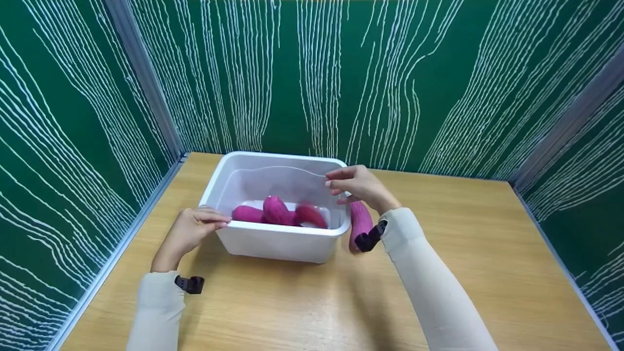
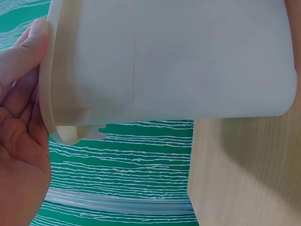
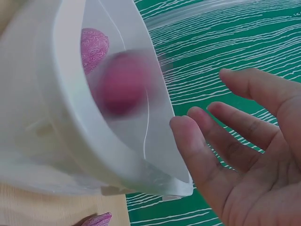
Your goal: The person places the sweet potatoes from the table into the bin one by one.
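Bin [image 1: 273, 241]: a white plastic tub, set on the wooden table [image 1: 487, 273] near the back wall.
Left hand [image 1: 190, 233]: the near left rim corner is gripped, thumb on top, fingers curled beneath.
Right hand [image 1: 358, 187]: held over the right rim, fingers loosely spread; nothing is pinched, and contact with the rim cannot be told.
Yams [image 1: 278, 212]: three purple ones are seen lying inside the bin, one blurred.
Fourth yam [image 1: 360, 222]: laid on the table just beside the bin's right wall, under the right wrist.
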